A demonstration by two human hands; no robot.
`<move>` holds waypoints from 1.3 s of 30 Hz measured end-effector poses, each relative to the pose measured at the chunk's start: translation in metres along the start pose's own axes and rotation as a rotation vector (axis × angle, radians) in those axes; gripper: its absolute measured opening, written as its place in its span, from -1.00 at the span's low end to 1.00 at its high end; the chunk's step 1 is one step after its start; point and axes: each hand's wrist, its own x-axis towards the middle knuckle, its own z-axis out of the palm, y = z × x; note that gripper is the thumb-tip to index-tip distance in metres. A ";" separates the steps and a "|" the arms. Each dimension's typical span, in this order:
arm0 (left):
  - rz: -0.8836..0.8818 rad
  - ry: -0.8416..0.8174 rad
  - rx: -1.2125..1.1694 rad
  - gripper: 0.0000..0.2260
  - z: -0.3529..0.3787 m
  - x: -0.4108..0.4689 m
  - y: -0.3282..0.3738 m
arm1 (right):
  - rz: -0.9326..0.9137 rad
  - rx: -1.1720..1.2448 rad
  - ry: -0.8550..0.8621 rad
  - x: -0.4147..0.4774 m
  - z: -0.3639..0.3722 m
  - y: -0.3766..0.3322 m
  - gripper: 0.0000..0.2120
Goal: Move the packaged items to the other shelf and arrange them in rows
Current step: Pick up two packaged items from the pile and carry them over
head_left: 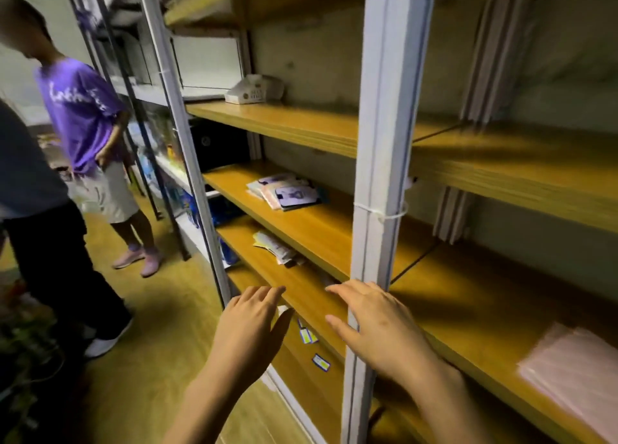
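Observation:
A loose pile of flat packaged items (pixel 286 191), pink and purple, lies on a middle wooden shelf (pixel 311 222). More packets (pixel 275 247) lie on the shelf below (pixel 301 286), partly hidden under the board above. Small blue-and-yellow packets (pixel 309 336) sit on the lowest shelf. My left hand (pixel 250 326) is open, fingers apart, in front of the lower shelf edge and holds nothing. My right hand (pixel 374 323) is open too, beside the white upright post (pixel 378 209), reaching toward the lower shelf.
A white box (pixel 254 89) stands on the upper shelf. A pink stack of sheets (pixel 572 366) lies at the right. Two people stand at the left: one in a purple shirt (pixel 80 109), one in dark trousers (pixel 57 259). Wooden floor below.

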 end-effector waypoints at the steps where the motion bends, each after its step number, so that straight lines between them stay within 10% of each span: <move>1: -0.003 0.003 0.002 -0.58 -0.001 0.004 -0.016 | -0.004 -0.001 0.008 0.012 0.005 -0.008 -0.57; 39: 0.162 -0.068 -0.125 -0.59 0.100 0.360 -0.256 | 0.585 0.132 -0.057 0.396 0.127 0.033 -0.46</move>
